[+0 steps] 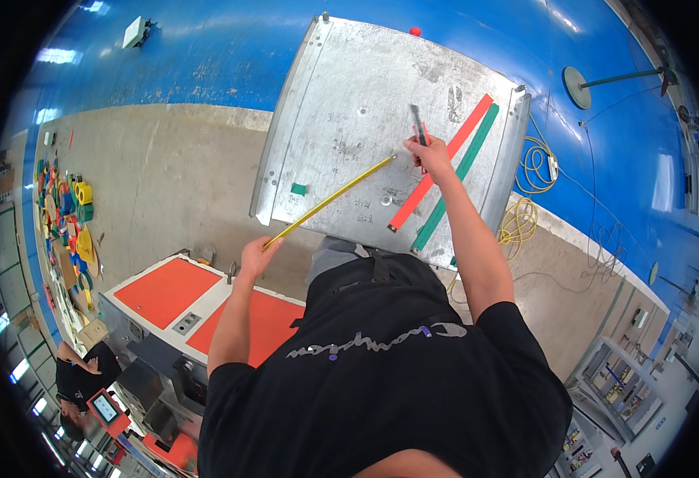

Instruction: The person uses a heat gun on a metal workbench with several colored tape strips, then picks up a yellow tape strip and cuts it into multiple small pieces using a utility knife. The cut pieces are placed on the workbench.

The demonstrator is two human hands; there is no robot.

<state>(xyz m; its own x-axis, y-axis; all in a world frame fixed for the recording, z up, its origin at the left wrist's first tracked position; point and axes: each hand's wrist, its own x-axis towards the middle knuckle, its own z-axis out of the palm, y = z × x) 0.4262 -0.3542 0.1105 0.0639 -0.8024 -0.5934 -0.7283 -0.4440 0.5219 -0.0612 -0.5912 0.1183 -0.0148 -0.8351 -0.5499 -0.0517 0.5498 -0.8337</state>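
My left hand (257, 257), just off the near left edge of the metal-topped table (319, 131), grips one end of a yellow measuring-tape blade (331, 199). The blade slants up and right over the tabletop, and its far tip ends just left of my right hand (434, 160). That hand is closed around a slim red and black tool, likely a utility knife (419, 125), blurred, pointing away from me. Beneath and beside my right hand lie a long red strip (415, 205) and a green strip (463, 169), side by side. A small green piece (299, 189) rests near the left edge.
Left of me stands a machine with red top panels (167, 291). Another person (84, 370) is beyond it, near a red-framed screen (106, 408). Coiled yellow cables (518, 221) lie on the floor to the right. Colourful tape rolls (84, 194) are piled far left.
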